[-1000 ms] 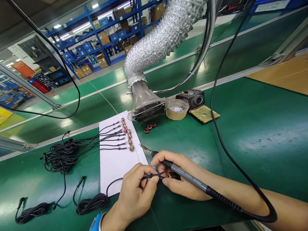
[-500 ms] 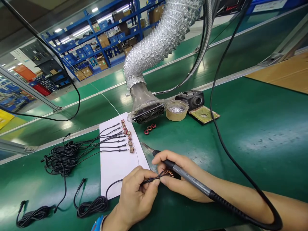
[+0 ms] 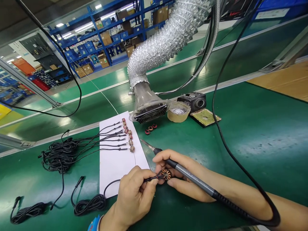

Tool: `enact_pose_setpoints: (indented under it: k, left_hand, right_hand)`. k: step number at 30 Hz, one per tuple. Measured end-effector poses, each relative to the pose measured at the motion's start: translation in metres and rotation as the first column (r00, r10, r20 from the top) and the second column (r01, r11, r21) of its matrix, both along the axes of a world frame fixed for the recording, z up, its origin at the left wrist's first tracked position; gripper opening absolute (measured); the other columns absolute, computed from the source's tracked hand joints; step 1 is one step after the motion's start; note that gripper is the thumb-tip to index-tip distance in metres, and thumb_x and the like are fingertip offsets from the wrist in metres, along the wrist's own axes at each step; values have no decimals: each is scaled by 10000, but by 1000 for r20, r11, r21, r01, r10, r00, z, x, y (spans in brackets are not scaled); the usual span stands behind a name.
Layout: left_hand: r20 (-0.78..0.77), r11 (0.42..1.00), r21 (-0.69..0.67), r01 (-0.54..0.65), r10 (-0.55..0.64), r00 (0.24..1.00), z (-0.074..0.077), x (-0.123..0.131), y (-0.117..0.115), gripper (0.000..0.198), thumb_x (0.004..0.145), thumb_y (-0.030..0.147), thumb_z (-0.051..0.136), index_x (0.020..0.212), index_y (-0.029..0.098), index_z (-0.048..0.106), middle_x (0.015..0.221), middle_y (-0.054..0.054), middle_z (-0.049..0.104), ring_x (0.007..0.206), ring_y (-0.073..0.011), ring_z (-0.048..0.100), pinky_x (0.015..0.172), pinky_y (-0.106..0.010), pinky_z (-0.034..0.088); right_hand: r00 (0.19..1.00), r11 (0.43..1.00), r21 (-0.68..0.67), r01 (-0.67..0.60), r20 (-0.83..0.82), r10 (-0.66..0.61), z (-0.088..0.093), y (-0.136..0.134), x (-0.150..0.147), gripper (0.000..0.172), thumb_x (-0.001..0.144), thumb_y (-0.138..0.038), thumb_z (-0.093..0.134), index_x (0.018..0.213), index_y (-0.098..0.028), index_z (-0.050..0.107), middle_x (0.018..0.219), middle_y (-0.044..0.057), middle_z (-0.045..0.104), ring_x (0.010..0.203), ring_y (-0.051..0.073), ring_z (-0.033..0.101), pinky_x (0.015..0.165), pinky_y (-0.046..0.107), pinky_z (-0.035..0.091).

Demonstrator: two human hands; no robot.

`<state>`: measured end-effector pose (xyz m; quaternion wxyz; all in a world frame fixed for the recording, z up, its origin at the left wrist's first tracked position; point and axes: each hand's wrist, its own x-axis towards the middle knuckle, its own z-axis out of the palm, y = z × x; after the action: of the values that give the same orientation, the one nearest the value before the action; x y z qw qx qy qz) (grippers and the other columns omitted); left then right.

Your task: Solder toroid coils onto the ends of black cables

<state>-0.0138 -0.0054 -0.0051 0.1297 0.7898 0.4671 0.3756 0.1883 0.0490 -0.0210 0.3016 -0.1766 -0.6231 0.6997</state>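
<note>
My left hand [image 3: 134,197] pinches the end of a thin black cable [image 3: 113,184] that trails back to a coiled bundle [image 3: 88,204]. My right hand [image 3: 179,175] holds a soldering iron [image 3: 190,177] between its fingers, tip [image 3: 144,142] pointing up and left, and also grips a small copper-wound ring coil [image 3: 166,174]. The cable end meets the coil between the two hands. A white paper sheet [image 3: 115,163] lies just left of the hands, with several cables whose ends carry small coils [image 3: 128,136] laid in a row on it.
A silver flexible fume duct with a fan mouth [image 3: 149,110] stands behind the sheet. Loose ring coils [image 3: 150,129], a round tub [image 3: 178,112], a black stand [image 3: 195,99] and a yellow sponge tray [image 3: 205,117] sit beside it. Black cable bundles [image 3: 60,154] lie left; another coil [image 3: 26,213] near the edge.
The ring coil has turned up into plain view between my fingers, and the cable end has come up against it. The iron's tip has dropped slightly.
</note>
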Motion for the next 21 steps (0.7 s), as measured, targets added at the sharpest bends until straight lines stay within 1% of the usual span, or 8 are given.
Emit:
enact_pose_setpoints:
  k: [6, 11, 15, 17, 21]
  left_hand:
    - [-6, 999, 40, 6, -6, 1000, 2, 2, -1, 86, 886, 139, 549, 945, 162, 607, 630, 26, 528, 461, -79, 458, 460, -199, 373]
    - [9, 998, 67, 17, -17, 1000, 2, 2, -3, 103, 861, 123, 548, 945, 168, 587, 612, 32, 530, 456, -80, 457, 459, -197, 365]
    - [5, 995, 93, 33, -33, 999, 2, 3, -4, 101, 851, 114, 546, 926, 172, 583, 588, 37, 525, 462, -87, 463, 456, -198, 358]
    - [7, 996, 88, 31, -32, 999, 2, 3, -4, 97, 850, 114, 545, 919, 169, 585, 594, 34, 524, 456, -83, 458, 454, -197, 358]
    - [4, 997, 78, 11, -12, 1000, 2, 2, -4, 103, 848, 107, 546, 922, 162, 591, 608, 33, 515, 452, -75, 453, 455, -193, 362]
  right_hand:
    - [1000, 1000, -2, 14, -6, -14, -5, 1, -2, 547, 825, 27, 496, 1259, -294, 407, 1078, 24, 533, 1010, 116, 573, 866, 264, 494]
    - [999, 1000, -20, 22, -34, -22, -5, 0, -4, 475, 854, -19, 517, 1239, -277, 410, 1073, 28, 537, 1011, 121, 597, 917, 310, 499]
    - [999, 999, -38, 32, -23, -33, -5, -1, -4, 459, 861, -42, 529, 1236, -277, 404, 1066, 28, 540, 1010, 124, 608, 936, 337, 502]
    - [999, 999, -34, 38, -15, -39, -4, -1, -5, 455, 852, -47, 539, 1227, -273, 410, 1056, 27, 542, 999, 125, 612, 923, 331, 508]
    - [998, 998, -5, 69, 12, -69, -2, -1, -5, 482, 817, -31, 550, 1220, -261, 419, 1029, 28, 548, 937, 114, 621, 850, 281, 528]
